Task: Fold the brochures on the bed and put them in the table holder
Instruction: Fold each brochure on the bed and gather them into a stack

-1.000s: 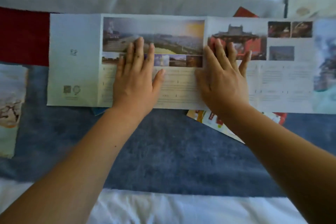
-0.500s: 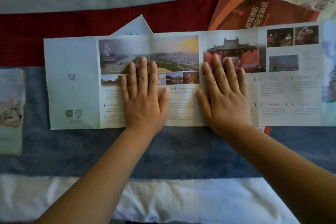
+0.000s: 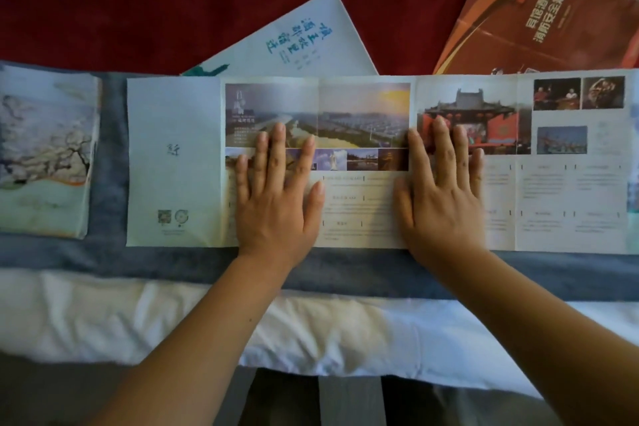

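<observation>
My left hand (image 3: pixel 276 204) and right hand (image 3: pixel 441 204) lie flat, fingers spread, pressing the unfolded photo brochure (image 3: pixel 363 211) onto the bed's blue runner (image 3: pixel 345 273); a red brochure (image 3: pixel 539 21) lies beyond it.

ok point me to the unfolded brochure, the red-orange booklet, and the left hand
unfolded brochure (image 3: pixel 174 162), head view, blank left-end panel.
red-orange booklet (image 3: pixel 539 21), head view, cover by the white lettering.
left hand (image 3: pixel 276 204), head view, back of the hand, flat on the brochure.
</observation>
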Demonstrator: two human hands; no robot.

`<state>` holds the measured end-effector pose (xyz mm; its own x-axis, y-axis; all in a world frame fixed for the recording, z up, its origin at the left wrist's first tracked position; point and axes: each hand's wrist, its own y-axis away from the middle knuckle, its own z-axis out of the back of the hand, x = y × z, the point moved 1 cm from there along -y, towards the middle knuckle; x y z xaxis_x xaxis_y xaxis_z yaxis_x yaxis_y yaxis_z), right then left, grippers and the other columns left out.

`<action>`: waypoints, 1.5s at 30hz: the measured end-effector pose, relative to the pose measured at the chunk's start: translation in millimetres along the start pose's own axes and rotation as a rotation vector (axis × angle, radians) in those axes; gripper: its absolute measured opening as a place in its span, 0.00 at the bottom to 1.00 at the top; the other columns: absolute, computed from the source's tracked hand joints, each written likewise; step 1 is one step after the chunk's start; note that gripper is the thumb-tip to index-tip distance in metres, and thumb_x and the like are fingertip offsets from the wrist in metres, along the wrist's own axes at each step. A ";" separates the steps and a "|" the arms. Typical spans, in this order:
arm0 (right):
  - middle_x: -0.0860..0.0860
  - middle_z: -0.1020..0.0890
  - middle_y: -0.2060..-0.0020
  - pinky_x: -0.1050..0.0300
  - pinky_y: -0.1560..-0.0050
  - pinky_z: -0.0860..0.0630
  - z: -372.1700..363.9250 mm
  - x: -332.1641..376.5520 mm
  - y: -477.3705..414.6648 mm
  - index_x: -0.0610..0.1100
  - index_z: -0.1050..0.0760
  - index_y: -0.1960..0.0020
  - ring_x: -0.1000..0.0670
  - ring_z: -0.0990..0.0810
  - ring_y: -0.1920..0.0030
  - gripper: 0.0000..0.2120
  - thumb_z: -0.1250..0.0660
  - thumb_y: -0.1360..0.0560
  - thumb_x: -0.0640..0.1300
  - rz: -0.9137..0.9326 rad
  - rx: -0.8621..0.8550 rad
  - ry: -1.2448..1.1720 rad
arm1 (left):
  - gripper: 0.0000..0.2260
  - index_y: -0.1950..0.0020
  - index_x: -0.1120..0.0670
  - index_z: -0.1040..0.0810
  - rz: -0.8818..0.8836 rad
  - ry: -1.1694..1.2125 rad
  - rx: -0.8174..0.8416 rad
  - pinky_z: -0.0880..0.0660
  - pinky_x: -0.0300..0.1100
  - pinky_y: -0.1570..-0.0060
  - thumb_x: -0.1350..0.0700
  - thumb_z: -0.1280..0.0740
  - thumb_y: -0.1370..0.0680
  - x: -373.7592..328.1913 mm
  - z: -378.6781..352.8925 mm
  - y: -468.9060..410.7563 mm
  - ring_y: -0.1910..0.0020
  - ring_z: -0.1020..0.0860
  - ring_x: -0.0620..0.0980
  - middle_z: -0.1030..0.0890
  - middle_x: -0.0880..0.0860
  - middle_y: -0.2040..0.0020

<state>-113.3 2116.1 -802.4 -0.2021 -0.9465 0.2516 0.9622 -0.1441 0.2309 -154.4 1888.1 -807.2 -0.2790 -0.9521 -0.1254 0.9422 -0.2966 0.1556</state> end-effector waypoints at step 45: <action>0.39 0.60 0.17 0.29 0.21 0.56 -27.8 57.5 -5.2 0.54 0.58 0.15 0.37 0.62 0.17 0.39 0.56 0.19 0.73 0.085 0.002 0.187 | 0.38 0.16 0.48 0.52 0.424 0.733 -0.082 0.44 0.65 0.22 0.51 0.32 0.19 68.8 48.1 17.7 0.24 0.32 0.57 0.36 0.54 0.20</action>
<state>-124.9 2054.4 -815.2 -0.0829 -0.9924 0.0913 0.9739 -0.0612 0.2184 -165.8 1813.8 -766.0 0.2649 -0.6842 -0.6795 0.9582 0.1079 0.2650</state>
